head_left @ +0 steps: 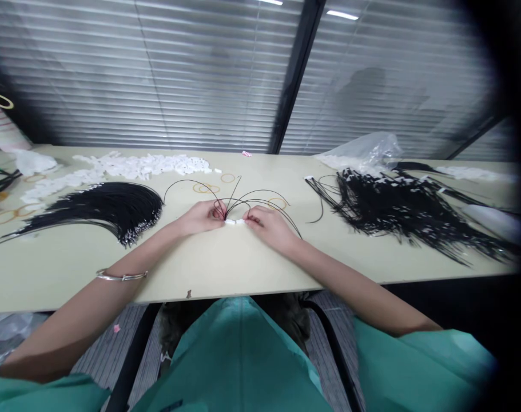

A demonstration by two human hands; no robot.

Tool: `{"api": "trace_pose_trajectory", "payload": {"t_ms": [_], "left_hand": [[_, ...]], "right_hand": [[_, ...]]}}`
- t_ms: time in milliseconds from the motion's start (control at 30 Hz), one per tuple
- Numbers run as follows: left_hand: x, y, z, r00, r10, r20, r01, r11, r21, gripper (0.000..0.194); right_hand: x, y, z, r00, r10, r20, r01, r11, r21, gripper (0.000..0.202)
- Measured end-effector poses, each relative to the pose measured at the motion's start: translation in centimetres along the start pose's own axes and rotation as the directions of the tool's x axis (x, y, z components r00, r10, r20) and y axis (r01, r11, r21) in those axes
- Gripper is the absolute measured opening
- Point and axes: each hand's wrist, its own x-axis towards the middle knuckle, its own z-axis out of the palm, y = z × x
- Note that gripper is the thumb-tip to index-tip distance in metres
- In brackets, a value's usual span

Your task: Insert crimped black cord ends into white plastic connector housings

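Note:
At the middle of the table, my left hand and my right hand face each other with fingers pinched. Between their fingertips lie small white connectors in a short row. Several thin black wires fan out from there, looping up and over my right hand. My left fingers grip the black wires close to the left end of the connectors. My right thumb and finger close on the right end of the white row; the exact contact is too small to make out.
A thick bundle of black wires lies to the left, a bigger tangled pile to the right. White connectors are heaped along the back. Rubber bands are scattered behind my hands. A clear plastic bag sits at the back right.

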Motion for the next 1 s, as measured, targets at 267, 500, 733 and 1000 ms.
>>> {"api": "trace_pose_trajectory", "payload": {"t_ms": [267, 500, 733, 1000], "left_hand": [[-0.1, 0.0, 0.0, 0.999, 0.031, -0.014, -0.030, 0.999, 0.028, 0.029], [-0.2, 0.9, -0.1, 1.000, 0.003, 0.017, -0.005, 0.995, 0.098, 0.022], [-0.1, 0.7, 0.0, 1.000, 0.013, 0.022, -0.016, 0.993, 0.117, 0.022], [-0.1, 0.3, 0.0, 0.999, 0.043, 0.021, -0.045, 0.994, 0.099, 0.018]], "right_hand": [[0.1, 0.1, 0.0, 0.995, 0.097, 0.029, -0.101, 0.981, 0.167, 0.020], [-0.3, -0.5, -0.9, 0.988, 0.134, -0.077, -0.118, 0.975, 0.187, 0.033], [-0.1, 0.1, -2.0, 0.990, 0.144, -0.002, -0.103, 0.721, 0.686, 0.026], [0.9, 0.1, -3.4, 0.934, 0.125, 0.335, -0.347, 0.097, 0.933, 0.044]]}}
